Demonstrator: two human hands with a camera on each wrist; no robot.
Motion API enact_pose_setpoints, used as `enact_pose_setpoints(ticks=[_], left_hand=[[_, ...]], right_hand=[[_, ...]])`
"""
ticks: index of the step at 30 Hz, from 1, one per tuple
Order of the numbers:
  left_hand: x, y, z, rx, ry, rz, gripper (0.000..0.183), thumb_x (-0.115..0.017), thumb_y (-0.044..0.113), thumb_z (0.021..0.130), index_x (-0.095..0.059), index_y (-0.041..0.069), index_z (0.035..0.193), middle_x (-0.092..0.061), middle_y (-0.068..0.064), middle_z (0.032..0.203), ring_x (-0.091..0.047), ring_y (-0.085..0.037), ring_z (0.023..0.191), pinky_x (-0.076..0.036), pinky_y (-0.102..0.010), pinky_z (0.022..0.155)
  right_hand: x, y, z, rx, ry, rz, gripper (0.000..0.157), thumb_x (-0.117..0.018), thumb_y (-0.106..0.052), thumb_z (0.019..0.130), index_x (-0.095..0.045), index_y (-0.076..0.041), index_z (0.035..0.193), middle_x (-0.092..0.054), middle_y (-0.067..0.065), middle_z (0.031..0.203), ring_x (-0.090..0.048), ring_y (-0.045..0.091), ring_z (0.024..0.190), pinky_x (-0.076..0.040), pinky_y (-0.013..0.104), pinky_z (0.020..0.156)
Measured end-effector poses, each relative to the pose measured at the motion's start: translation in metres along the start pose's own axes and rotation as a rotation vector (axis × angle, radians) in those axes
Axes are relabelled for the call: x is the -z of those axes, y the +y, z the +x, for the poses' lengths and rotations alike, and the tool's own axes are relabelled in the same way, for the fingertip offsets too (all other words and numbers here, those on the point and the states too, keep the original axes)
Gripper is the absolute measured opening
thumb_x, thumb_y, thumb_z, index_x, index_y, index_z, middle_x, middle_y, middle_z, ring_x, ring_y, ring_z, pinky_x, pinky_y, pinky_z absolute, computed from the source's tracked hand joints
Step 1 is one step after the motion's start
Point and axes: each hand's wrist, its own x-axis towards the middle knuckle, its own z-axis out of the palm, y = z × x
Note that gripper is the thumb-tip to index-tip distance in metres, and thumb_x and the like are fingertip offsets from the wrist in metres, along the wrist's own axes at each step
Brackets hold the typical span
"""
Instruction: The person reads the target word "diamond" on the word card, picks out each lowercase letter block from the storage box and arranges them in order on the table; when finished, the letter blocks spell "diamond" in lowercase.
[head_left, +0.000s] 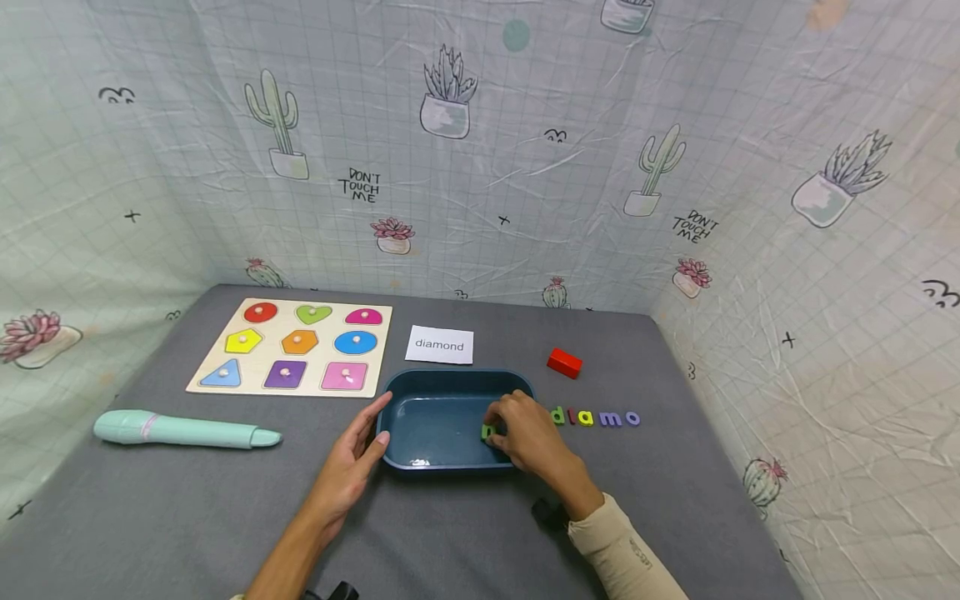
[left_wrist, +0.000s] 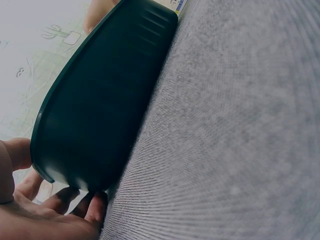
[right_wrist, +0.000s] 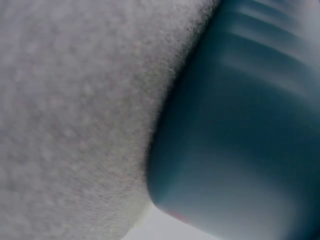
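Observation:
A dark blue plastic tray [head_left: 435,423] sits on the grey cloth in the middle of the head view. My left hand [head_left: 350,465] grips its left end, thumb at the rim and fingers against the outer wall; the left wrist view shows these fingers [left_wrist: 98,207] low on the tray wall. Inside the tray's right end, my right hand [head_left: 531,432] pinches a small green letter [head_left: 487,432], partly covered by the fingers. Right of the tray, a row of coloured letters [head_left: 585,418] spells "diamo". Only the tray's outer wall [right_wrist: 235,135] and cloth show in the right wrist view.
A white card [head_left: 439,345] reading "diamond" lies behind the tray. To its left is a shape puzzle board [head_left: 255,367] with knobbed pieces. A mint pen-like device [head_left: 187,429] lies at left, a red block [head_left: 564,363] at back right. Printed curtains [head_left: 480,183] surround the table.

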Motion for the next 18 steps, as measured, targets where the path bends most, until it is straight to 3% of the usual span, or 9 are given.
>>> enact_pose_setpoints(ticks=[7, 13, 18], left_hand=[[-0.0005, 0.0005, -0.0002, 0.002, 0.002, -0.003, 0.055, -0.053, 0.024, 0.113, -0.036, 0.034, 0.165, -0.024, 0.005, 0.177, -0.012, -0.026, 0.167, -0.008, -0.062, 0.135], [-0.0002, 0.0003, -0.0004, -0.004, 0.001, -0.005, 0.055, -0.053, 0.024, 0.113, -0.036, 0.033, 0.165, -0.025, 0.006, 0.177, -0.012, -0.025, 0.167, -0.008, -0.062, 0.135], [-0.0008, 0.0002, 0.0000, -0.002, 0.005, -0.003, 0.056, -0.054, 0.025, 0.113, -0.036, 0.033, 0.165, -0.025, 0.005, 0.177, -0.012, -0.025, 0.167, -0.008, -0.062, 0.135]], right_hand=[[-0.0011, 0.0018, -0.0017, 0.027, 0.061, 0.000, 0.019, -0.091, -0.024, 0.086, -0.082, -0.019, 0.102, -0.072, -0.007, 0.098, -0.054, 0.011, 0.090, -0.052, 0.025, 0.074], [-0.0005, 0.0033, -0.0032, 0.089, 0.152, -0.026, 0.023, -0.093, -0.022, 0.084, -0.082, -0.017, 0.103, -0.072, -0.004, 0.099, -0.056, 0.012, 0.091, -0.055, 0.026, 0.074], [0.0016, 0.0046, -0.0051, 0.090, 0.187, -0.032, 0.025, -0.094, -0.022, 0.083, -0.082, -0.016, 0.104, -0.072, -0.002, 0.099, -0.056, 0.012, 0.092, -0.054, 0.027, 0.076]])
